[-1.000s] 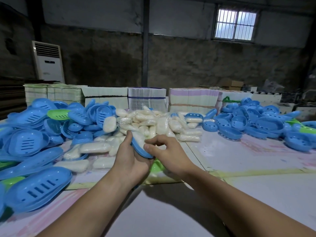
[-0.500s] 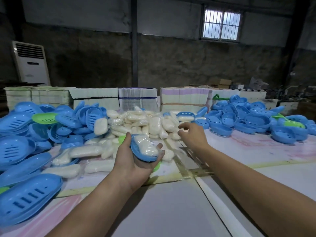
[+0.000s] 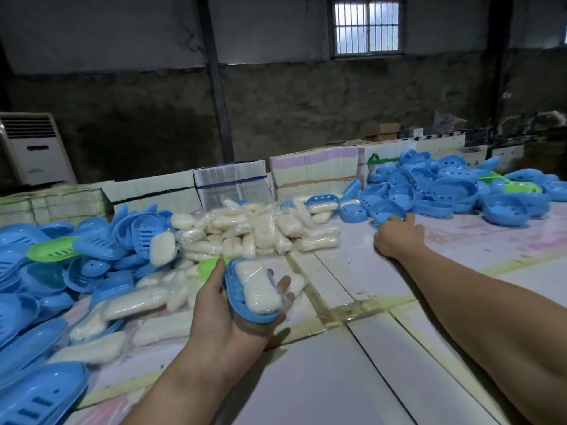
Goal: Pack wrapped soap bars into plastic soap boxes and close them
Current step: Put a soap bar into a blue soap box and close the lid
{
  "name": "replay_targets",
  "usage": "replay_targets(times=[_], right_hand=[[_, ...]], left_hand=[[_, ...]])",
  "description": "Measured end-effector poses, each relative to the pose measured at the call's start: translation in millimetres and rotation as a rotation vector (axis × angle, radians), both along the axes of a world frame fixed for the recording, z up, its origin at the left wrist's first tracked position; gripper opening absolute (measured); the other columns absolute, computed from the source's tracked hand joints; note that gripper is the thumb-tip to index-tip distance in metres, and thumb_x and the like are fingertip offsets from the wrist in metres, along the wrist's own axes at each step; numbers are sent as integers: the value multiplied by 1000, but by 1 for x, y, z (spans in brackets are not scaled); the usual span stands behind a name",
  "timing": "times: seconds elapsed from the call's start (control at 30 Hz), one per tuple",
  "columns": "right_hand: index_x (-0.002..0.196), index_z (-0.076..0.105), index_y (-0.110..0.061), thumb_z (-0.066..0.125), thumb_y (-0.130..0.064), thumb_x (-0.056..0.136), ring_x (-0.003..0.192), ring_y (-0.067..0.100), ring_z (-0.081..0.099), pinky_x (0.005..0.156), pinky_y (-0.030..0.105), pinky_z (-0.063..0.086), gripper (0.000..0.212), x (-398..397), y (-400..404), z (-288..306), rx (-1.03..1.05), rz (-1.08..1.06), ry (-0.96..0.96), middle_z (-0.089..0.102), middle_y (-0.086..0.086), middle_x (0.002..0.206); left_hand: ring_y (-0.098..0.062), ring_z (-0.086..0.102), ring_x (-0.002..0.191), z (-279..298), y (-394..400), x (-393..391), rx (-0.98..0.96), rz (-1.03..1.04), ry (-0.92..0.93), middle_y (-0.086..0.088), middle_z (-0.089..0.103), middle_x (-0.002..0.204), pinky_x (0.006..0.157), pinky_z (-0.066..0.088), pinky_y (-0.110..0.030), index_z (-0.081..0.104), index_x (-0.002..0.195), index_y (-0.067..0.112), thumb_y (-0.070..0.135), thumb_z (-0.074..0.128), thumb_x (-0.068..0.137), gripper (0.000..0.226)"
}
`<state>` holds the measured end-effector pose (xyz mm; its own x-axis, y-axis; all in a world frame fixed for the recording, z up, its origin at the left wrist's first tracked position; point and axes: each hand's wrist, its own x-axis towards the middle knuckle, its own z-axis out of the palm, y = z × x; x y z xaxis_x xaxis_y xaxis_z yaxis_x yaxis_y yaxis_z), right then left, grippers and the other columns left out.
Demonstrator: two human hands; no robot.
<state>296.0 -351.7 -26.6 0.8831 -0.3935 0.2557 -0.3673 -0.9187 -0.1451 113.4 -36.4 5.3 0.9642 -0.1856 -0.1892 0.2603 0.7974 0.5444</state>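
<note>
Now the left hand [image 3: 227,314] cradles a blue soap box half [image 3: 245,305] holding a wrapped soap bar [image 3: 257,286], thumb and fingers curled round its edges; the right hand [image 3: 397,236] reaches far right, fingertips touching a blue box half [image 3: 387,210], grip unclear.

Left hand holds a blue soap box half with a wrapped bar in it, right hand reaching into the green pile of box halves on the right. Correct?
Not quite: that pile is mostly blue, with only a few green pieces, as the head view shows. The left hand does hold the blue box half with a wrapped bar; the right hand reaches there.
</note>
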Motion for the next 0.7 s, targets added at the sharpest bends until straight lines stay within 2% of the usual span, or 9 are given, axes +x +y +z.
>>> replay_targets(times=[0.1,0.17,0.23,0.33,0.47,0.5,0.57,0.63,0.7], right_hand=[[128,52,-10,46,-20,91,134,37,30,99,45,38,39,-4,1,2,20,41,-34,47,9,135],[125,57,-11,50,-20,90,127,38,35,98,45,41,36,-8,3,3,14,75,-89,48,10,131],[122,61,-16,56,-19,91,122,35,39,95,44,42,31,-14,12,8,42,130,-193,50,10,126],[109,65,-22,57,-9,88,109,28,51,82,37,46,25,-30,39,26,248,254,-365,58,8,118],[95,63,-21,61,-9,87,86,25,59,75,38,52,15,-62,95,63,838,436,-382,61,9,102],[92,62,-23,62,-11,88,78,22,57,67,34,51,13,-73,110,72,1006,492,-360,59,9,97],[90,63,-24,59,-12,92,59,16,45,50,25,43,13,-94,138,82,1372,637,-254,54,5,85],[95,64,-22,53,-10,96,53,14,34,44,20,34,18,-109,162,77,1763,772,-93,52,4,80],[98,64,-22,49,-9,97,51,13,31,42,18,29,20,-122,180,64,1975,846,83,52,4,80]], left_hand=[[-42,60,120,1,1,0,-2,5,-3,-17,61,125,109,40,-55,56,141,10,49,52,97,59],[-41,61,118,1,3,1,1,7,-19,-15,59,136,111,39,-54,55,141,9,49,51,97,60],[-41,62,116,2,4,2,20,16,-26,-17,59,135,109,40,-54,54,142,7,49,50,98,61],[-41,61,117,0,5,4,22,11,-8,-17,59,136,103,44,-52,55,140,7,50,48,99,60],[-41,60,118,-2,7,7,-24,26,26,-15,62,126,99,46,-53,59,132,7,49,47,100,55],[-40,60,120,-2,7,8,-33,36,36,-15,62,123,99,46,-53,60,132,8,49,46,100,54],[-36,59,118,-3,7,10,-62,45,41,-13,62,111,106,42,-51,62,128,12,48,47,100,48],[-32,57,104,-1,7,12,-88,60,17,-11,59,104,111,37,-46,63,118,16,46,49,98,38],[-30,54,107,0,10,13,-107,59,-23,-11,61,119,111,33,-39,63,125,19,42,48,97,39]])
